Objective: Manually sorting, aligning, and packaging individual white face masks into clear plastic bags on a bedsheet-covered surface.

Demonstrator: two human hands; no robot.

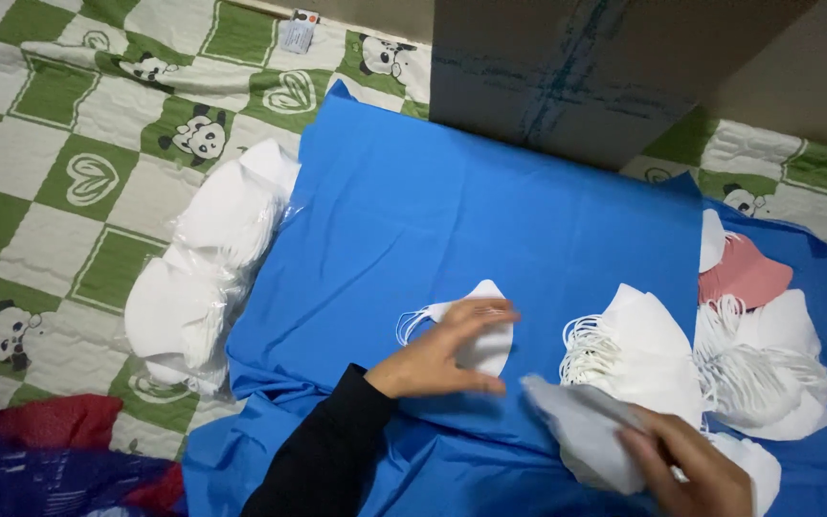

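Note:
My left hand [447,347] lies flat, fingers together, on a single white folded face mask [486,321] in the middle of a blue cloth [471,211]. The mask's ear loops stick out to the left of the hand. My right hand [686,464], low at the right, grips a white mask [576,421] that is blurred with motion. Just beyond it sits a stack of white masks [648,345] with their loops bunched on the left side.
More white masks [777,373] and one pink mask [744,275] lie at the right. Clear bags of white masks [208,258] rest on a green panda-print quilt [50,182] at the left. A cardboard box [586,67] stands behind the cloth.

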